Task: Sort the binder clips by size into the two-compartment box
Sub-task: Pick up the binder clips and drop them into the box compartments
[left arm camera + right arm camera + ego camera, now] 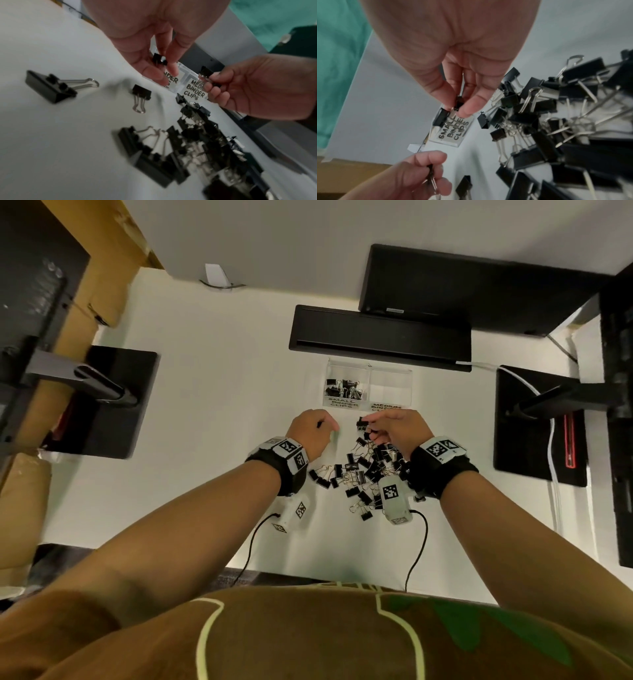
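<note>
A clear two-compartment box [368,364] stands mid-table, labelled for small clips [452,131] and medium clips [194,90]. Several small black clips [344,389] lie in its left compartment; the right one looks bare. Loose black binder clips are heaped in a pile [363,470] [556,121] in front of the box. My left hand [329,428] [164,73] hovers left of the pile and pinches a small black clip [159,60]. My right hand [368,428] [458,108] is just before the box, pinching a black clip [362,423] [458,102]; a second clip [441,119] sits against it.
Black monitor stand bases sit at the left [113,402] and right [537,426]. A long black bar [376,335] lies right behind the box. White cables [551,446] run down the right side. Two separate clips [51,88] [141,93] lie left of the pile.
</note>
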Demonstrator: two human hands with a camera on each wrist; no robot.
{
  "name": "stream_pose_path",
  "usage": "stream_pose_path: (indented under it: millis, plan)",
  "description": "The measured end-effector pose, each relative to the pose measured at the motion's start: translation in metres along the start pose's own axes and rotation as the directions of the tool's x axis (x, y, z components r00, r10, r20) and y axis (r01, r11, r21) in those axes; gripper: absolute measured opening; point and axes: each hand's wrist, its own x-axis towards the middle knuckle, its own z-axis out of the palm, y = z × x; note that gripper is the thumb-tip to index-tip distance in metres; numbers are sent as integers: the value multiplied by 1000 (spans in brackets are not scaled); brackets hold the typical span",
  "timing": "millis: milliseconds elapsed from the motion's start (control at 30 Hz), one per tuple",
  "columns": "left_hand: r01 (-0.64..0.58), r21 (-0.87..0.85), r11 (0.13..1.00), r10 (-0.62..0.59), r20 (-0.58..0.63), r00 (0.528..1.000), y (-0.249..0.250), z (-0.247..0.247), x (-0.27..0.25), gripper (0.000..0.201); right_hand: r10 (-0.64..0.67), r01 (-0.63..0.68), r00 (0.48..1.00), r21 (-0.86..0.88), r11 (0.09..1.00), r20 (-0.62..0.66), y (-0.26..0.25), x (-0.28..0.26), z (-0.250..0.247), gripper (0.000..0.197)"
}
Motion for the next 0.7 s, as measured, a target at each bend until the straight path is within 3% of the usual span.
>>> stream_pose_path:
  millis: [133,333,500,600,700]
  plan:
    - [79,-80,994,-75,46,996,5,6,-3,32,-6,6,1000,51,999,14,-13,-2,11,26]
    - [35,232,972,-63,118,991,-7,10,-13,29,-119,121,991,30,992,-54,-41,13,16,18]
    - [-17,321,947,-38,165,986,-29,-1,-25,19,-153,148,987,-76,986,-55,-58,26,23,23]
    - [-34,321,947,-26,181,983,-42,-9,-31,9,-247,222,968,-343,913,-31,-56,22,26,23]
    - [-109,351,930,12,268,963,-50,-16,-37,11,-295,280,952,-642,714,88,-43,10,30,21]
